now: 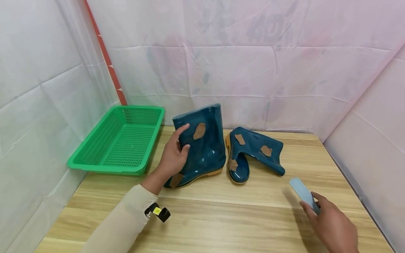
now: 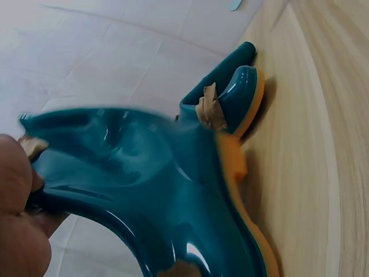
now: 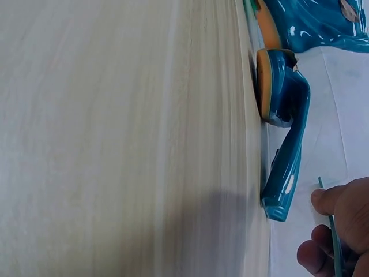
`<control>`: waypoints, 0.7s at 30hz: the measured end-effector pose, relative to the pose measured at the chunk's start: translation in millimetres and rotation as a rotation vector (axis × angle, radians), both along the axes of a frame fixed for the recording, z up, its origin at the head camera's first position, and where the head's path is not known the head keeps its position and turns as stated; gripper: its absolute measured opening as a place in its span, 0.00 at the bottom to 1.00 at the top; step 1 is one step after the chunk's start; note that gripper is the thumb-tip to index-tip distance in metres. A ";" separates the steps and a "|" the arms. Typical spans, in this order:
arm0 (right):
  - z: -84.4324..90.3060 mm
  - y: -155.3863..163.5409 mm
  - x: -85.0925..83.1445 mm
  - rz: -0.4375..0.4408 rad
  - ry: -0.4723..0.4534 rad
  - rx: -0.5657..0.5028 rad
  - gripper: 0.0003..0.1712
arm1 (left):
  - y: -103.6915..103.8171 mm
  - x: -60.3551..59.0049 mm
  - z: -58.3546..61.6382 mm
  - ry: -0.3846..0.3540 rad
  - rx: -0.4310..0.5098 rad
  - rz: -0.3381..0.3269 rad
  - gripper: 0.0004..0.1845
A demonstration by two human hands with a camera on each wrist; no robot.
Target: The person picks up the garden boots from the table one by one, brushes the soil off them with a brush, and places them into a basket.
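on the wood-grain tabletop: one boot steadied, one slumped

at the centre of the pale wood-grain table (image 1: 221,221), the left hand (image 1: 174,158) grips the front edge of a glossy dark-teal rubber boot (image 1: 207,151) with an orange sole, fingers and thumb closed on the shaft. the hold is high, probably because the limp shaft would otherwise fold; whether the sole bears fully on the wood cannot be told. irregular brown patches (image 1: 199,131) mark its side.

just beside it, a matching teal rubber boot (image 1: 253,138) rests sole down, toe toward the person, its unsupported shaft drooping to the right, seemingly under its own weight.

at lower right, the right hand (image 1: 335,225) pinches a flat pale-blue strip (image 1: 302,191) near one end, in a narrow grip that leaves most of its length exposed; it is well apart from the held boot.

to the left, a green perforated rectangular plastic basket (image 1: 104,169) lies off to one side, a position that appears to leave the middle free for handling.
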State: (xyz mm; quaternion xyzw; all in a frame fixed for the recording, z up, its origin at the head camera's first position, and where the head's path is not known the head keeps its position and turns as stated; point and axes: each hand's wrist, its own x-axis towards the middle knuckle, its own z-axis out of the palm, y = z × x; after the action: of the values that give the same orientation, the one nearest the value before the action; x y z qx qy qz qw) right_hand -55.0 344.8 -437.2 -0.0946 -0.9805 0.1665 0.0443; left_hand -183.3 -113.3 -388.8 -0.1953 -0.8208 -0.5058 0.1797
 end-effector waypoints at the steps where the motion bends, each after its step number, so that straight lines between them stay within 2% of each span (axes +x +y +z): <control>1: 0.3 -1.2 0.1 0.000 0.006 -0.003 0.39 | -1.6 1.7 0.9 0.002 -0.013 -0.019 0.35; 7: 3.2 -12.8 -0.2 -0.003 0.069 -0.011 0.37 | -5.7 11.6 1.6 -0.016 -0.052 -0.153 0.36; 11: 6.6 -27.5 1.1 0.025 0.126 -0.030 0.34 | -5.2 18.0 0.4 -0.061 -0.020 -0.227 0.37; 14: 9.2 -42.4 1.7 0.077 0.186 -0.045 0.31 | -4.3 20.6 -0.3 -0.077 -0.005 -0.259 0.37; 18: 14.9 -65.5 0.7 0.173 0.283 -0.081 0.30 | -2.4 20.4 -1.1 -0.083 -0.007 -0.264 0.38; 21: 19.0 -83.8 -1.3 0.255 0.348 -0.106 0.31 | -0.7 20.2 -1.0 -0.122 0.026 -0.274 0.40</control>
State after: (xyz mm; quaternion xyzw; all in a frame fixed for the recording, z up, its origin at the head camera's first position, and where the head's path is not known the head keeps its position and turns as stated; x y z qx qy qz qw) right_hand -56.3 261.0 -418.2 0.0582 -0.9520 0.2361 0.1862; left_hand -163.1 -114.0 -389.8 -0.2720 -0.7892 -0.5472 0.0611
